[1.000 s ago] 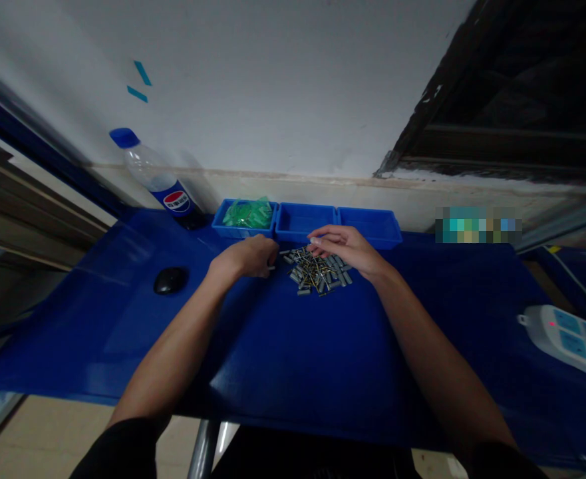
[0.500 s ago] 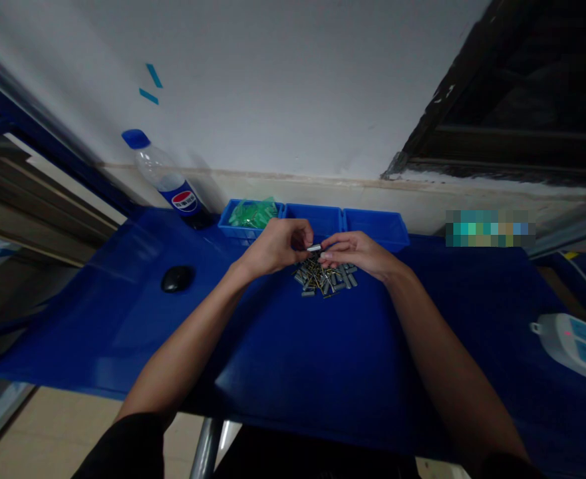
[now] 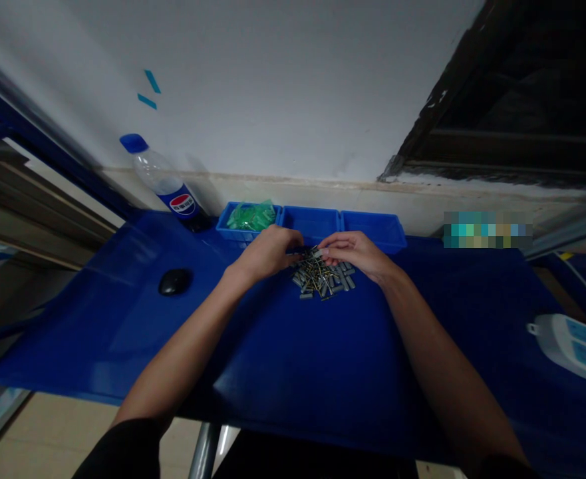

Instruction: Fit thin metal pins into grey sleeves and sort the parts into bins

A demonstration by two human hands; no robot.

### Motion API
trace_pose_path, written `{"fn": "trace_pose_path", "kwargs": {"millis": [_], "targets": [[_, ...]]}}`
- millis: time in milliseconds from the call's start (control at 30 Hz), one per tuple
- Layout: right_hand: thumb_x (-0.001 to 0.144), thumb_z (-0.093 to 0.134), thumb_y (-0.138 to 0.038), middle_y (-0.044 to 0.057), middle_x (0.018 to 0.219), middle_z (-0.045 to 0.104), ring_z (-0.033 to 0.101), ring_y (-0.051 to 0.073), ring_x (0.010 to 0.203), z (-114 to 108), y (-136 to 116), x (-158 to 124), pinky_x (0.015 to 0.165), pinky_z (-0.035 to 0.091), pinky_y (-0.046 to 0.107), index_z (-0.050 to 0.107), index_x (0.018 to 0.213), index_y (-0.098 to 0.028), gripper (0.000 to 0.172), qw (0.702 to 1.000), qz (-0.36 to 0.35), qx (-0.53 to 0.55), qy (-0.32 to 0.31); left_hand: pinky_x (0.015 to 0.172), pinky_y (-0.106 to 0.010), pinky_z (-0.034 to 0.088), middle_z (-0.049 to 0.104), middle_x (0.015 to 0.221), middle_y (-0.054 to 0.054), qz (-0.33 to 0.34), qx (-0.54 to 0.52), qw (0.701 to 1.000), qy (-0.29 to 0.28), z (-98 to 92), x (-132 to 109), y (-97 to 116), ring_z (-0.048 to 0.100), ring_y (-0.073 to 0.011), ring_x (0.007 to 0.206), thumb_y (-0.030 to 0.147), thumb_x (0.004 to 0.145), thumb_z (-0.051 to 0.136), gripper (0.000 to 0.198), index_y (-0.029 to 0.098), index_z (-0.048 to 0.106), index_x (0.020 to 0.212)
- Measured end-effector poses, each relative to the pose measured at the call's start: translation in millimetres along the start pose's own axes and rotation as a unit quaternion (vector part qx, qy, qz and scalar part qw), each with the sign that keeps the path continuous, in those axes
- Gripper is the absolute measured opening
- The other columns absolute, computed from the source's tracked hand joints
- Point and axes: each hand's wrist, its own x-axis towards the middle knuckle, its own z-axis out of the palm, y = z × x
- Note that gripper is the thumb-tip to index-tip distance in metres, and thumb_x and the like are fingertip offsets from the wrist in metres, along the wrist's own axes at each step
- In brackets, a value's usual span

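Note:
A pile of small grey cylindrical pieces and thin, screw-like metal pins lies on the blue table cover. My right hand pinches a short grey piece between thumb and fingers, just above the pile's far side. Opposite it, my left hand reaches to the pile's left edge with fingertips bent together. What those fingertips hold, if anything, is too dark and small to make out.
Behind the pile stand three joined blue bins, the left one with a green plastic bag in it. A cola bottle and a black mouse are on the left. At right lies a white power strip.
My left hand has moved down and slightly left, away from the grey piece and toward the pile. The piece now stays with my right hand. The view has shifted slightly.

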Motion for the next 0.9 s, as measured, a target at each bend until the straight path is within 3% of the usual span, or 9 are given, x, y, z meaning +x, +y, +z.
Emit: {"fn": "trace_pose_path", "kwargs": {"millis": [167,300,400,667,900], "targets": [[0.080,0.084,-0.038,0.008,0.085,0.080,0.071,0.020,0.073,-7.3,2.2,-0.3,0.072,0.060,0.040,0.081,0.095,-0.023,0.022,1.000,-0.010,-0.012,0.013,0.087,-0.036,0.056,0.079,0.107,-0.015,-0.075,0.125,0.988,-0.046,1.7,-2.3,-0.4,0.074,-0.0288,0.100,0.010,0.089,0.065,0.030,0.017,0.079,0.115],[0.081,0.083,-0.037,0.007,0.084,0.080,0.072,0.021,0.074,-9.3,3.2,0.6,0.072,0.059,0.040,0.080,0.095,-0.023,0.021,0.999,-0.018,-0.024,0.027,0.085,-0.040,0.056,0.078,0.108,-0.018,-0.090,0.152,0.982,-0.062,7.0,-1.1,1.8,0.075,-0.0321,0.099,0.008,0.090,0.060,0.033,0.017,0.079,0.115],[0.081,0.081,-0.037,0.007,0.085,0.080,0.074,0.022,0.076,-7.4,2.4,2.7,0.073,0.060,0.041,0.079,0.097,-0.023,0.021,0.996,-0.037,-0.037,0.074,0.083,-0.038,0.056,0.078,0.107,-0.018,-0.099,0.157,0.980,-0.073,9.3,-0.6,1.1,0.076,-0.0314,0.098,0.006,0.089,0.059,0.033,0.017,0.079,0.113],[0.083,0.080,-0.042,0.011,0.106,0.081,0.076,0.023,0.078,-3.0,-1.4,4.3,0.067,0.060,0.041,0.078,0.107,-0.022,0.031,0.989,-0.047,-0.039,0.135,0.075,-0.035,0.054,0.076,0.095,-0.015,-0.093,0.166,0.980,-0.057,13.2,0.5,-0.7,0.075,-0.0291,0.089,0.007,0.089,0.057,0.027,0.016,0.076,0.105],[0.085,0.077,-0.040,0.009,0.098,0.082,0.076,0.024,0.081,-7.6,-1.8,4.4,0.070,0.060,0.041,0.078,0.101,-0.024,0.023,0.992,-0.042,-0.066,0.096,0.075,-0.033,0.052,0.077,0.097,-0.011,-0.067,0.133,0.989,-0.017,8.1,0.0,0.9,0.073,-0.0242,0.086,0.004,0.084,0.061,0.032,0.017,0.072,0.112]]}}
